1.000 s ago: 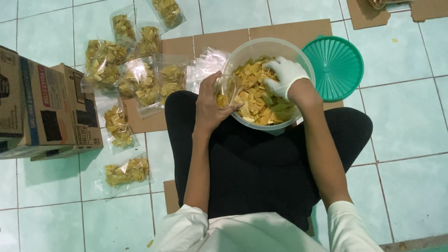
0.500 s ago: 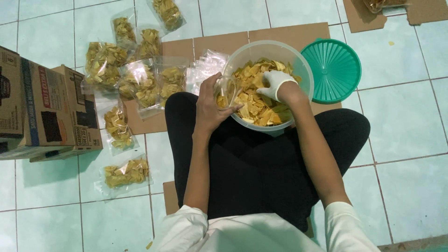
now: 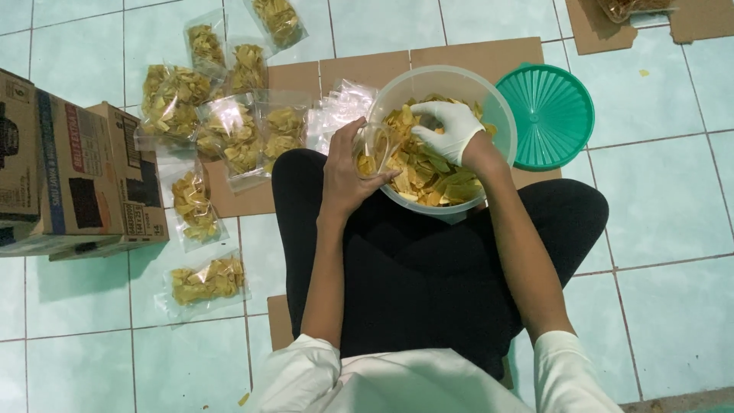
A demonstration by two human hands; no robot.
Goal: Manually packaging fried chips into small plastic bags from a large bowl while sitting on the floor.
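While person sits cross-legged on pale green tiled floor [image 3: 673, 229], cardboard sheet [image 3: 466, 57] beneath, gloved right hand [image 3: 453, 130] curls over chips [image 3: 428, 172] in clear tub [image 3: 501, 122]; bare left hand [image 3: 348, 172] grips small clear bag [image 3: 375, 149] at rim.

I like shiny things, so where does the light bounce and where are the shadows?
Head view: glare glints on the clear bags left of the tub; a soft shadow falls on the floor tiles right of the cardboard box; everything looks sharp.
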